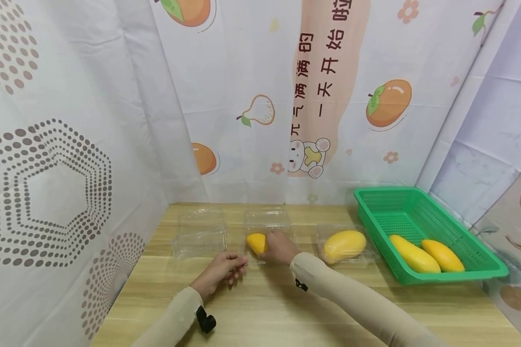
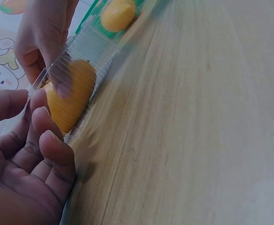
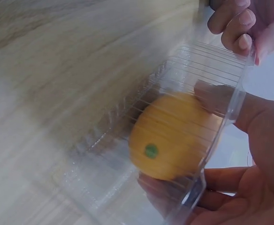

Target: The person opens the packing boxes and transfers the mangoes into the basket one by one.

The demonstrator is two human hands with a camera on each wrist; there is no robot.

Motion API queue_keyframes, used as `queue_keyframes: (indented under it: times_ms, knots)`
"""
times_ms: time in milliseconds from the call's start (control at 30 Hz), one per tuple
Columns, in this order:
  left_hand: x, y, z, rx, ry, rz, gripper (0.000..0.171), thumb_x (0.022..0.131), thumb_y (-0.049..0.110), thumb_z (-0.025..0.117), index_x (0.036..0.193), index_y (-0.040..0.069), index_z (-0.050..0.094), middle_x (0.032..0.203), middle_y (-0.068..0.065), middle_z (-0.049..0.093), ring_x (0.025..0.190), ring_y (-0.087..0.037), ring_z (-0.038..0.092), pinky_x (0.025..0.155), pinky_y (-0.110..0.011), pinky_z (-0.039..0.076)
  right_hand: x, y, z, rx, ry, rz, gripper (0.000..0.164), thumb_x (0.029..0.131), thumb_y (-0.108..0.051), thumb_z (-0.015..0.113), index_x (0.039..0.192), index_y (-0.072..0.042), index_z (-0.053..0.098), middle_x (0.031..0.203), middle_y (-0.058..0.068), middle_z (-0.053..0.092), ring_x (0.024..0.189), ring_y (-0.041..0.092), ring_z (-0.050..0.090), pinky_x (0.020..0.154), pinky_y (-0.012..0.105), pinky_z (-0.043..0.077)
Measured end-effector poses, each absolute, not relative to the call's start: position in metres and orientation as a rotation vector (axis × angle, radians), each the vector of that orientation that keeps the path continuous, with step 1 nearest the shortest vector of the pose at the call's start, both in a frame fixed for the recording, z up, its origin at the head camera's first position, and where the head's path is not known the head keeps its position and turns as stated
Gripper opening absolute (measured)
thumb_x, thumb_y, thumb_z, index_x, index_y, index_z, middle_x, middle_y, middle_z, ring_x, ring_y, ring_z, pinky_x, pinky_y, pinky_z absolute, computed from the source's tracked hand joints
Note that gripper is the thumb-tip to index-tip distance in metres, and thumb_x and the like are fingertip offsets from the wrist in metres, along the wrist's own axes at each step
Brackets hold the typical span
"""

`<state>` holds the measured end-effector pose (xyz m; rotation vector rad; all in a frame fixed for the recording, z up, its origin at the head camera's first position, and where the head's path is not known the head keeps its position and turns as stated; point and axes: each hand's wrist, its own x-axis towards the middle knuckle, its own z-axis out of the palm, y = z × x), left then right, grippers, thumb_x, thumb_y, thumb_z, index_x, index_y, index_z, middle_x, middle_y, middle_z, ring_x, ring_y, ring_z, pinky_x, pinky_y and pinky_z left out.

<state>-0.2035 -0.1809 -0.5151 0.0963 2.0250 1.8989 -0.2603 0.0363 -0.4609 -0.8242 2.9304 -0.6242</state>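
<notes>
My right hand [image 1: 281,248] grips a yellow mango [image 1: 257,243] inside the middle transparent plastic box [image 1: 267,218], whose lid stands raised at the back. In the right wrist view, thumb and fingers lie on both sides of the mango [image 3: 170,140], seen through the ribbed box wall [image 3: 104,187]; a green stem mark shows on it. My left hand [image 1: 223,271] is at the box's near left corner, its thumb and forefinger pinching the rim, as the left wrist view shows. The other fingers of the left hand [image 2: 29,164] are loosely curled.
A lidded transparent box to the right holds another mango [image 1: 345,245]. Farther right, a green basket [image 1: 456,277] contains two mangoes [image 1: 414,254]. An open transparent box [image 1: 199,236] stands at the left. Printed curtains [image 1: 243,159] hang behind and beside the wooden table [image 1: 260,313].
</notes>
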Motion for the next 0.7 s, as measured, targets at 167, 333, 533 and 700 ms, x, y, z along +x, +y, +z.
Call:
queue_keyframes:
  times_ms: [167,333,533,700]
  knots:
    - [-0.2048,-0.1807,-0.5151,0.096,2.032,1.896,0.038,0.102,0.029,0.067,0.102,-0.008,0.068,0.077,-0.004,0.065,0.059,-0.01,0.05,0.046,-0.023,0.044,-0.2613,0.0362,-0.4619,-0.817,2.932,-0.635,0.04,0.075,-0.025,0.093,0.088,0.0,0.065,0.078,0.004,0.056,0.065,0.016,0.05,0.059,0.031,0.046]
    - [-0.2045,-0.1797,-0.5143,0.068,2.037,1.895,0.038,0.101,0.031,0.068,0.102,-0.007,0.068,0.077,-0.003,0.065,0.059,-0.01,0.049,0.047,-0.023,0.043,-0.2633,0.0378,-0.4648,-0.788,2.913,-0.673,0.039,0.074,-0.027,0.093,0.087,-0.003,0.065,0.076,0.002,0.056,0.065,0.016,0.051,0.057,0.029,0.045]
    - [-0.2031,-0.1788,-0.5119,0.064,2.041,1.896,0.038,0.101,0.03,0.068,0.102,-0.008,0.068,0.076,-0.003,0.064,0.058,-0.01,0.048,0.046,-0.023,0.043,-0.2672,0.0415,-0.468,-0.797,2.918,-0.705,0.036,0.074,-0.025,0.092,0.087,-0.005,0.065,0.074,0.001,0.056,0.064,0.015,0.05,0.057,0.029,0.044]
    - [-0.2028,-0.1791,-0.5127,0.056,2.034,1.897,0.036,0.102,0.028,0.066,0.102,-0.008,0.068,0.076,-0.003,0.064,0.059,-0.01,0.049,0.047,-0.023,0.043,-0.2682,0.043,-0.4679,-0.84,2.927,-0.715,0.033,0.074,-0.023,0.091,0.085,-0.006,0.065,0.074,0.001,0.055,0.064,0.015,0.049,0.056,0.029,0.043]
